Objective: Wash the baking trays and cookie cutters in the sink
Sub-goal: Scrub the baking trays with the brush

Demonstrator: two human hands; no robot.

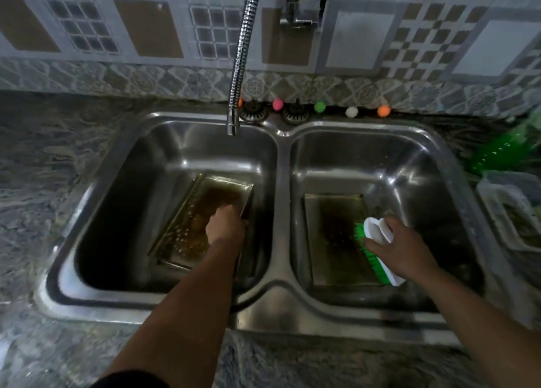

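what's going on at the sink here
A person is washing up at a stainless steel double sink. The left hand grips the right edge of a stained rectangular metal baking tray, tilted in the left basin. The right hand holds a white scrubbing brush with green bristles against a second flat metal tray lying in the right basin. The flexible steel faucet hose hangs over the left basin; no water stream is visible.

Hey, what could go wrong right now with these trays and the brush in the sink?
1. The left hand grips the tilted left tray by one edge; wet, it may slip and bang the basin.
2. The right hand holds the brush over the right tray; scrubbing one-handed could make that tray slide.
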